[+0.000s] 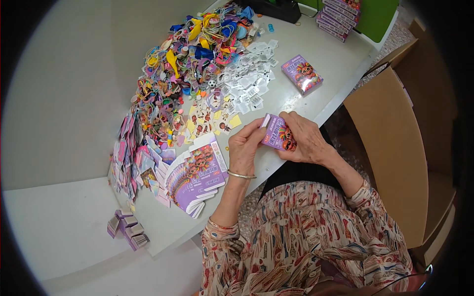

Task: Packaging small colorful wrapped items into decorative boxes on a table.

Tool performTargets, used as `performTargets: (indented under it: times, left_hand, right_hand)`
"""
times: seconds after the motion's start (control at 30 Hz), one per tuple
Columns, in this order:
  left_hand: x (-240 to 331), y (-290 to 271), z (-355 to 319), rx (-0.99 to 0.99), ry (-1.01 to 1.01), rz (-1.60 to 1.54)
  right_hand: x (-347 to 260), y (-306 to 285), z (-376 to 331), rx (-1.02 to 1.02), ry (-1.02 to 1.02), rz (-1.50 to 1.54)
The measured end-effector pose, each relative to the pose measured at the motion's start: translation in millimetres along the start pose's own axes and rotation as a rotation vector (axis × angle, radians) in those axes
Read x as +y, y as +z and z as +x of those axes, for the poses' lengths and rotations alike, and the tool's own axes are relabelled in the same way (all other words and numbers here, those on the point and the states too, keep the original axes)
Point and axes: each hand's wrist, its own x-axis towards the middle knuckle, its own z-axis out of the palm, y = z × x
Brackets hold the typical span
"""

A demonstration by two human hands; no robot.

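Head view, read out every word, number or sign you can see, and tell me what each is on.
I don't copy wording, only where it stands:
Purple box held by left hand and right hand: large lettering.
Glossy purple box on the table: large lettering.
Fanned flat purple cartons: lettering.
Small white slips: print too small to read.
Stacked purple boxes: side print too small to read.

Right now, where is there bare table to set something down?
The widest bare patch of table lies between the lone purple carton, the stacked cartons and the right edge; a narrower gap separates that carton from the right hand. Another lies lower left, between fanned flat cartons and purple bundles. Upper left is crowded with hair ties and balloons.
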Motion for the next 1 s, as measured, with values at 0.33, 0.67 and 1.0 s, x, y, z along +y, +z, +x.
performTargets:
  times: [0.33, 0.67, 1.0]
  left_hand:
    - [-9.2, 15.3, -22.7, 0.022, 0.430, 0.684]
    - [-21.0, 14.9, -9.6, 0.034, 0.418, 0.194]
    - [-30.1, 19.6, -22.9, 0.248, 0.513, 0.661]
  right_hand:
    - [-1.2, -0.6, 0.4, 0.003, -0.005, -0.016]
    - [-0.4, 3.4, 0.8, 0.028, 0.066, 0.005]
    - [-5.0, 6.8, 1.3, 0.048, 0.064, -0.035]
